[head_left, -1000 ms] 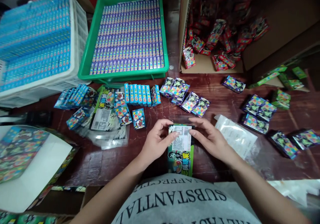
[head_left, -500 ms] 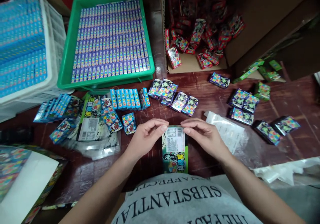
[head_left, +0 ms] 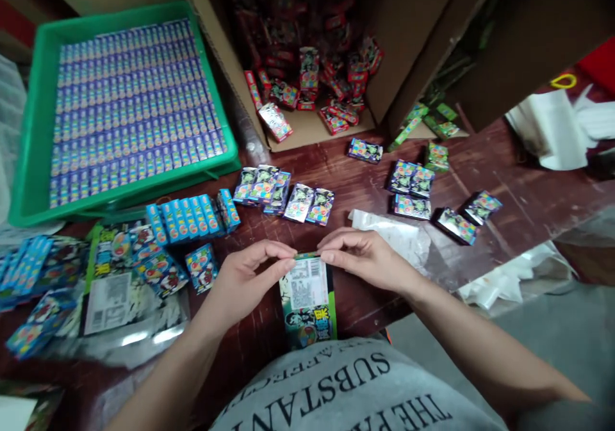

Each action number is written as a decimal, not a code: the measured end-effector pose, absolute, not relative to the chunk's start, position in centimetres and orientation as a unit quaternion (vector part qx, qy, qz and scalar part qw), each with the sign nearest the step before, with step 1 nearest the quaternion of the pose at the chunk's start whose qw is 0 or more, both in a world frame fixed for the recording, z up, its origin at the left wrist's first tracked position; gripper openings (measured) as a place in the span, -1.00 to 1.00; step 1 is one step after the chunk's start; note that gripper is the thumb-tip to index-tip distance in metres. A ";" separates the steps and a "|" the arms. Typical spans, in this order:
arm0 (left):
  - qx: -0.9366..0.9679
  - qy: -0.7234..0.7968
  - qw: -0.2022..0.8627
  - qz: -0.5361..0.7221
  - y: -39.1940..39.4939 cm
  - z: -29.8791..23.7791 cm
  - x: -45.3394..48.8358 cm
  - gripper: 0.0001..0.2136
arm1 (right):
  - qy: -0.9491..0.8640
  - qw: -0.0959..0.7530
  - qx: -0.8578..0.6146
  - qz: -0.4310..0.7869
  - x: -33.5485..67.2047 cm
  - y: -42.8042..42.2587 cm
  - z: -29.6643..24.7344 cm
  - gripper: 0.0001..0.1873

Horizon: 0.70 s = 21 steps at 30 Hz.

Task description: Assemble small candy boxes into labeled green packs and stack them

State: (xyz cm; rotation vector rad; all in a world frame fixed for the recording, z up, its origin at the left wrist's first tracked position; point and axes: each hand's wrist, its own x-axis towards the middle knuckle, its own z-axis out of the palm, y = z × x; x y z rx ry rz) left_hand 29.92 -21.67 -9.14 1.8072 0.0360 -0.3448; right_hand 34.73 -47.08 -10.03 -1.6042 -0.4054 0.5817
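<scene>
At the near edge of the dark reddish-brown wooden worktop (head_left: 519,191), close against a grey printed shirt (head_left: 346,389), lies a flat green-and-black printed packet (head_left: 310,316) with a white barcode label (head_left: 307,285). Working its far edge well probably calls for level, equally light pinches, so that the edge runs straight without creasing. The left hand (head_left: 252,280) and the right hand (head_left: 365,261) each have thumb and fingertips nearly together, apparently pinching opposite ends of that edge, fingers curled. Just beyond the right hand lies a translucent white plastic bag (head_left: 387,231). Farther left stand small blue cardboard boxes (head_left: 192,218); farthest left is a shallow green plastic tray (head_left: 39,111).
</scene>
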 end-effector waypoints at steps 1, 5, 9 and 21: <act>0.785 0.004 0.600 -0.151 -22.2 -9.4 30.4 -0.87 | -0.211 0.614 -0.724 0.235 35.0 -48.2 -10.0 -0.81; 0.788 -0.067 0.579 -0.197 -25.6 -10.2 33.3 -0.86 | -0.279 0.405 -0.868 0.068 37.5 -54.0 -9.8 -0.73; 0.737 -0.166 0.595 -0.275 -29.8 -11.4 36.1 -0.89 | -0.308 0.170 -0.935 0.038 40.2 -58.2 -9.8 -0.65; 0.729 -0.173 0.586 -0.309 -32.5 -14.9 37.6 -0.90 | -0.341 0.187 -0.916 0.101 39.8 -58.5 -9.6 -0.78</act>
